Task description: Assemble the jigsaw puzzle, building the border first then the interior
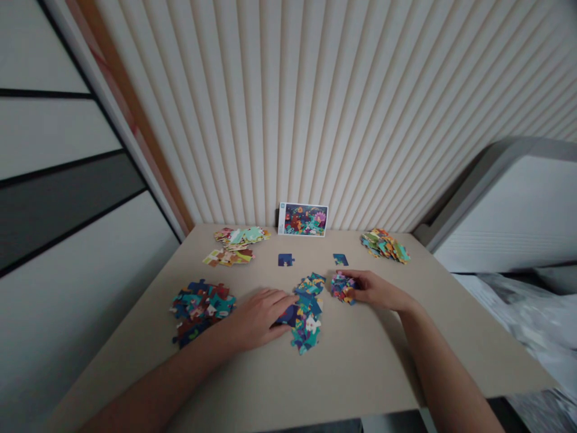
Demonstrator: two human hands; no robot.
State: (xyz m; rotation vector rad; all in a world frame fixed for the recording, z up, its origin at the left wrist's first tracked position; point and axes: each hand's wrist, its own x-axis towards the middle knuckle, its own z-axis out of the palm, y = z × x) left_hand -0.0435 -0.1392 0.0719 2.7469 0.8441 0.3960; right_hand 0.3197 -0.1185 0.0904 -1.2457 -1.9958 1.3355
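My left hand (264, 316) is in the middle of the table, with its fingers and thumb closed around a dark blue puzzle piece (287, 316). That piece is at the left edge of a loose heap of blue and teal puzzle pieces (309, 305). To the right, my right hand (372, 290) grips a small cluster of purple, multicoloured puzzle pieces (341, 286) between thumb and fingers. Two single dark blue pieces, a left one (285, 260) and a right one (340, 260), lie apart from each other farther back.
A picture card (303, 219) leans at the table's back. A red and teal pile (202, 307) lies left, pale pieces (238, 237) back left, orange and green pieces (385, 245) back right. Behind the table (356, 367) stands a pleated panel (293, 108); clear plastic (532, 307) is right.
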